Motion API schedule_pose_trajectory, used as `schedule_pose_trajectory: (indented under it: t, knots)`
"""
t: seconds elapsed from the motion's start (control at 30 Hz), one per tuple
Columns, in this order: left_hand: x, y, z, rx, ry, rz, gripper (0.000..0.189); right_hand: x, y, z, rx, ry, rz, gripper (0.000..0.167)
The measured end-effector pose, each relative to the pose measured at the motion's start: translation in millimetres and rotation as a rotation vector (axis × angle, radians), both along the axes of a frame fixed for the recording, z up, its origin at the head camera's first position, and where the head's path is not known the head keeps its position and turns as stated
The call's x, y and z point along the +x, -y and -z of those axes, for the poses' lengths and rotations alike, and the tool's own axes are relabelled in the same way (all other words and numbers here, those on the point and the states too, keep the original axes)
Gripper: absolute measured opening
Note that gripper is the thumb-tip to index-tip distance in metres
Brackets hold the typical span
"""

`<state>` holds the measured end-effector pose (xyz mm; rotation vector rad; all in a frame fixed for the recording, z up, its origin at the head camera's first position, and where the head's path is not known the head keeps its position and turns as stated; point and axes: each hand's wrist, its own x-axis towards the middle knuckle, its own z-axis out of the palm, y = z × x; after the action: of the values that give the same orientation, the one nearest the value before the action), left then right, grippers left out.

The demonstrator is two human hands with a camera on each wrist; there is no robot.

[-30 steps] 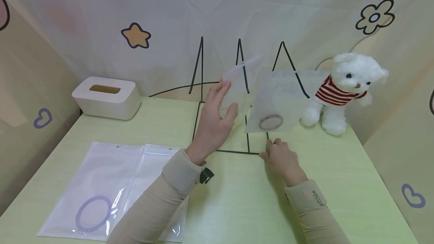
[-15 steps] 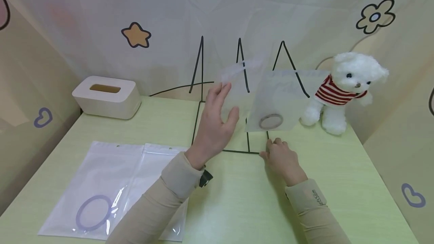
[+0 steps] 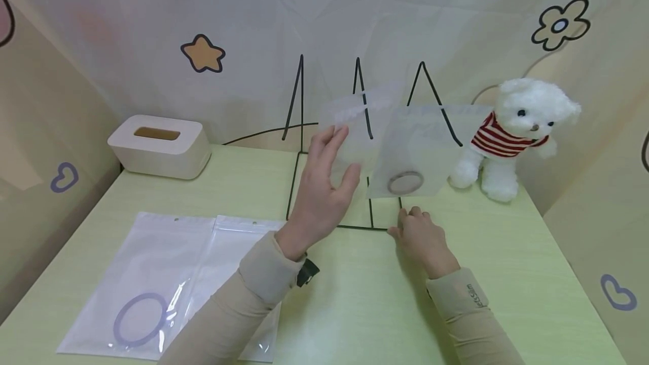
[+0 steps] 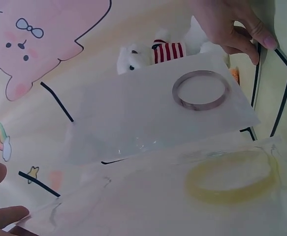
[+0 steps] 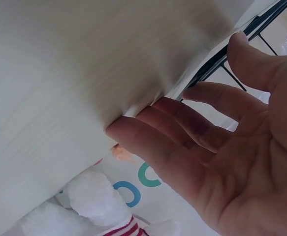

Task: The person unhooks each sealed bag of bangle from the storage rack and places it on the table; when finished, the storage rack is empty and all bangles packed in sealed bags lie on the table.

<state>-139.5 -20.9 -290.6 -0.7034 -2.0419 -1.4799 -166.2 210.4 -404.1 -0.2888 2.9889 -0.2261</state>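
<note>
A black wire display rack [image 3: 361, 227] with upright peaked hooks stands on the table. From its right hook hangs a clear zip bag [image 3: 436, 139] holding a greyish-brown ring [image 4: 197, 106]. On the middle hook hangs another clear bag [image 3: 350, 110], with a yellow ring [image 4: 195, 191] in it. My left hand [image 3: 324, 193] is at this bag's left edge, fingers nearly straight and thumb apart; fingertips touch the film in the left wrist view. At the rack's front right corner my right hand [image 3: 422, 241] pinches the base wire between thumb and index finger, other fingertips on the tabletop.
Two clear bags [image 3: 167, 252] lie flat at the table's front left, one with a purple ring [image 3: 118, 323]. A white tissue box [image 3: 162, 156] stands at the back left. A white plush bear [image 3: 532, 103] in a striped shirt sits right of the rack.
My left hand has shifted slightly right and down, and the middle bag's top has swung to face forward more. My right hand stays at the rack's corner.
</note>
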Motion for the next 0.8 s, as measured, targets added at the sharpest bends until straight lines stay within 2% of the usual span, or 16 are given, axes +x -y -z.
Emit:
schedule_pose_trajectory:
  t: [0.4, 0.8]
  knots:
    - [6.5, 1.1, -3.8, 0.025, -0.001, 0.013, 0.054, 0.7, -0.1, 0.6, -0.007, -0.008, -0.005, 0.042]
    - [12.3, 4.0, -7.0, 0.077, 0.031, 0.017, 0.051, 1.0, 0.1, 1.5, -0.006, -0.009, -0.003, 0.039]
